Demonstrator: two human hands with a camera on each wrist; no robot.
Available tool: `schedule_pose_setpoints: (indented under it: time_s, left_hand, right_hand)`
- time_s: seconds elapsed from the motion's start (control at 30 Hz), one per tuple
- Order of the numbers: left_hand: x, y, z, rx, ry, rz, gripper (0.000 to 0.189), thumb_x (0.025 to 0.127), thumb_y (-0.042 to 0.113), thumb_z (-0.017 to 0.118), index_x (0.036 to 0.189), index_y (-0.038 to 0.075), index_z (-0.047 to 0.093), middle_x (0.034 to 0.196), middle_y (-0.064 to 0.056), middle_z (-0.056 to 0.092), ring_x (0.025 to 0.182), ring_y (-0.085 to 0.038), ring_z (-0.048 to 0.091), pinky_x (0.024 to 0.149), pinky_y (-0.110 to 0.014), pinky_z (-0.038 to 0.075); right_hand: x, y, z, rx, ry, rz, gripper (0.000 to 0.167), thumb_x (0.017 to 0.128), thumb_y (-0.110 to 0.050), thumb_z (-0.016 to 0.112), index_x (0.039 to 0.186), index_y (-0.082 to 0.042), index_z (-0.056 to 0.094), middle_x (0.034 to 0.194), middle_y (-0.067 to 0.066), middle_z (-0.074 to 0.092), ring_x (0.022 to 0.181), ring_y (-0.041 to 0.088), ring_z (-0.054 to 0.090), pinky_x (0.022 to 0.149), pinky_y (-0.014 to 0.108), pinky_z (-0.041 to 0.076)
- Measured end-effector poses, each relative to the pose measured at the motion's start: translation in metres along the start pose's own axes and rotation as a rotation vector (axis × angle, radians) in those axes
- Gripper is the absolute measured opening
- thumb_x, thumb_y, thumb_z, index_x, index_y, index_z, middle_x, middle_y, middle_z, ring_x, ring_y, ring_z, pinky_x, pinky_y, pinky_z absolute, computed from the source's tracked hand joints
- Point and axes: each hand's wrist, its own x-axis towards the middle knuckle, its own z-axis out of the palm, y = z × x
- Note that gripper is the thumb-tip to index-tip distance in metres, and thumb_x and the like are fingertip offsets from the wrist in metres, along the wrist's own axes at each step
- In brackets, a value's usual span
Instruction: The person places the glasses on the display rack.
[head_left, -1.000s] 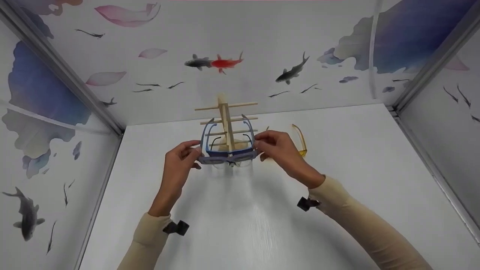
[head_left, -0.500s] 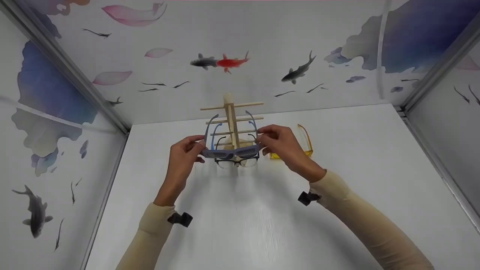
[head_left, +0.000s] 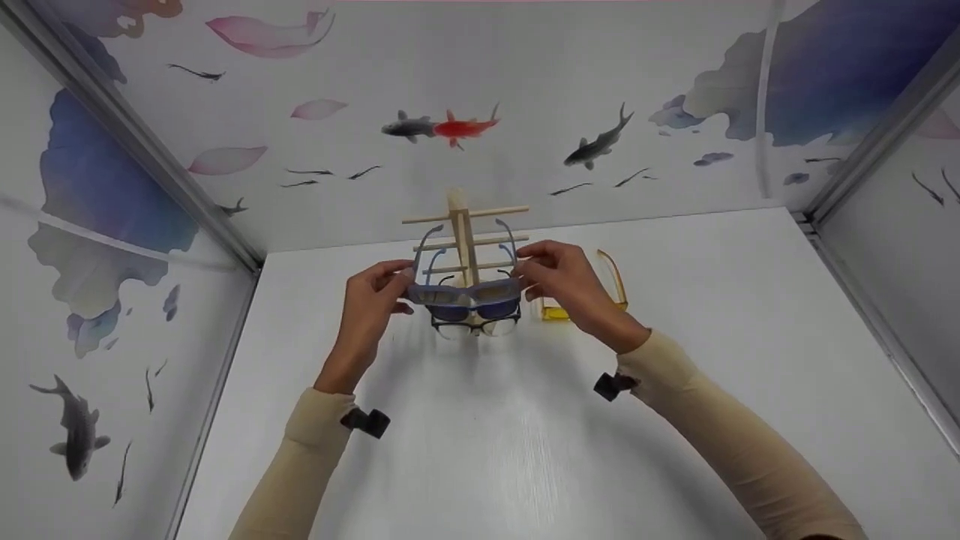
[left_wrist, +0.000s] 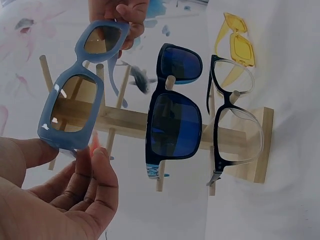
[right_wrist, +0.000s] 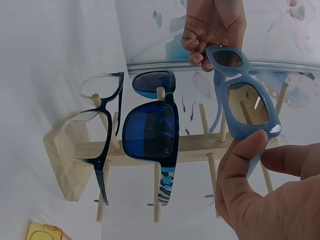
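My left hand [head_left: 366, 300] and right hand [head_left: 566, 285] each pinch one end of the light-blue sunglasses [left_wrist: 76, 100], in front of the wooden rack [head_left: 463, 244]. Lower on it sit dark-blue sunglasses [left_wrist: 175, 125] and black-topped glasses [left_wrist: 217, 135]; yellow glasses [head_left: 555, 313] lie beside.

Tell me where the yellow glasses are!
In the head view, the yellow glasses are on the table, right of the stand, partly hidden behind the right hand.

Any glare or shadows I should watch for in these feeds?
Head: soft shadows and a pale sheen on the white table; left wrist: small white glints on the light-blue sunglasses; right wrist: dim too, with similar glints on that pair.
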Motion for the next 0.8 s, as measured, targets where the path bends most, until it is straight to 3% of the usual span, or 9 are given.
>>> schedule_pose_setpoints:
  time_s: [0.2, 0.8]
  left_hand:
    - [0.009, -0.003, 0.004, -0.002, -0.009, -0.024, 0.034, 0.113, 0.020, 0.063, 0.138, 0.000, 0.072, 0.118, -0.019, 0.075, 0.098, -0.024, 0.073, 0.078, -0.028, 0.064]
    - [0.016, -0.004, 0.009, -0.012, -0.010, -0.023, 0.033, 0.114, 0.019, 0.063, 0.137, -0.002, 0.072, 0.114, -0.016, 0.075, 0.095, -0.025, 0.074, 0.077, -0.028, 0.064]
  right_hand:
    - [0.004, 0.003, -0.002, 0.012, 0.015, 0.009, 0.043, 0.107, -0.014, 0.068, 0.143, 0.008, 0.062, 0.114, 0.017, 0.075, 0.091, 0.021, 0.077, 0.078, 0.028, 0.065]
    - [0.009, 0.003, -0.005, 0.029, 0.032, 0.019, 0.039, 0.106, -0.014, 0.070, 0.140, 0.006, 0.065, 0.113, 0.017, 0.074, 0.089, 0.021, 0.076, 0.078, 0.027, 0.064]
